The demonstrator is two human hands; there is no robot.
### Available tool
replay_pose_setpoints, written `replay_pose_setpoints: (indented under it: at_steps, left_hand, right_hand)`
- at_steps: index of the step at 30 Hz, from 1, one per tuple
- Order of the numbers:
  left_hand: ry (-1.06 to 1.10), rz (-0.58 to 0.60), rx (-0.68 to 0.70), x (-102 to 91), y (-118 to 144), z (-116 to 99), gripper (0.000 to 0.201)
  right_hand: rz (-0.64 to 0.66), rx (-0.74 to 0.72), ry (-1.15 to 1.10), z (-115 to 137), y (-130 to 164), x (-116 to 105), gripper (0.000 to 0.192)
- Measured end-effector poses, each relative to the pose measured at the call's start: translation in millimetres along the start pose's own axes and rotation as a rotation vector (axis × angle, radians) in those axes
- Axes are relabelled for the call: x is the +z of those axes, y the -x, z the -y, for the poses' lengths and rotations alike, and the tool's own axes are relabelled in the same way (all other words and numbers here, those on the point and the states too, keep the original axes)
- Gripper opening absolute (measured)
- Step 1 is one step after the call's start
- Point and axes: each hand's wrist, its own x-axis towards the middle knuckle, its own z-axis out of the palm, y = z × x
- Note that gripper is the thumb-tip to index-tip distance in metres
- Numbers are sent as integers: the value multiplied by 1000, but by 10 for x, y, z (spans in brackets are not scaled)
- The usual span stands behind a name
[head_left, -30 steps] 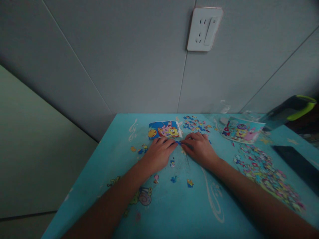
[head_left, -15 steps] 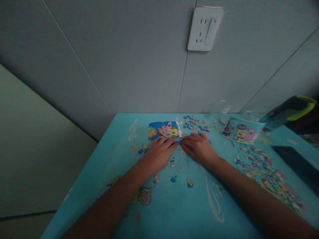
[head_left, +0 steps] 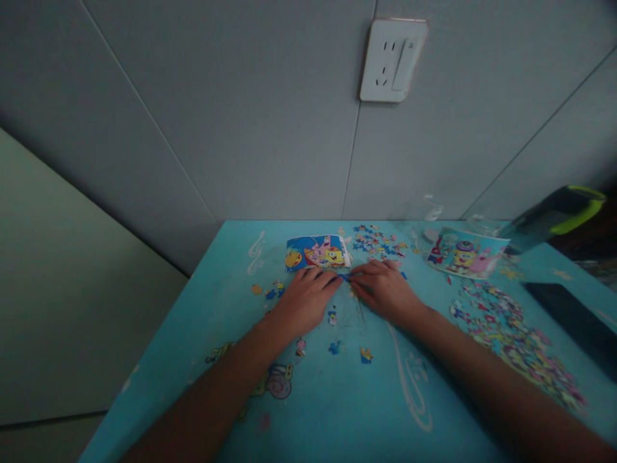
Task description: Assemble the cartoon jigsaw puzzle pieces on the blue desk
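My left hand [head_left: 308, 297] and my right hand [head_left: 384, 290] meet at the middle of the table, just in front of a cartoon picture card [head_left: 317, 252]. Between their closed fingertips a bit of blue jigsaw puzzle pieces [head_left: 344, 278] shows, lying low at the tabletop. My fingers hide most of it. Nearer to me lie a few loose pieces, among them a blue piece [head_left: 334, 348] and a yellow and blue piece [head_left: 366, 355]. Left of my left hand sits a small group of blue and yellow pieces [head_left: 276, 290].
A pile of colourful pieces [head_left: 525, 341] spreads along the right, with a second card [head_left: 465, 254] behind it. A dark flat slab [head_left: 573, 321] and a tilted bottle [head_left: 544, 218] are at far right. More pieces [head_left: 378, 241] lie near the wall.
The view has shifted very slightly. Both hands keep their place over the blue pieces, with hardly any finger movement visible.
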Motion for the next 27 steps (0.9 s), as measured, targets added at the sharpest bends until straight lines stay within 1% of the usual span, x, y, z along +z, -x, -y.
replay_pose_setpoints:
  at_steps: [4, 7, 9, 12, 14, 18, 20, 22, 24, 27]
  left_hand:
    - [2, 5, 8, 7, 6, 12, 46]
    - [1, 13, 9, 13, 11, 18, 47]
    - [1, 18, 9, 20, 14, 21, 48]
    - [1, 19, 5, 34, 16, 28, 49]
    - [6, 19, 5, 46, 16, 33, 49]
    - [23, 17, 4, 68, 19, 49, 50]
    - [23, 13, 4, 75, 21, 58, 50]
    - [21, 11, 12, 78, 21, 67, 50]
    - [19, 7, 21, 78, 20, 75, 51]
    - [22, -5, 26, 80, 16, 83, 50]
  right_hand:
    - [-59, 41, -84, -111, 29, 41, 23]
    - [-158, 117, -139, -281, 45, 39, 26]
    - [-186, 160, -138, -410, 59, 1, 26]
    - [-120, 227, -48, -617, 106, -121, 26]
    - [-59, 309, -5, -769, 164, -234, 27]
    - [66, 512, -53, -1061, 303, -428, 28]
    - [128, 567, -88, -1155, 355, -464, 26]
    - [185, 578, -122, -1198, 380, -454, 24]
    - [227, 556, -157, -1201, 383, -412, 23]
    - [237, 517, -202, -1171, 366, -330, 25]
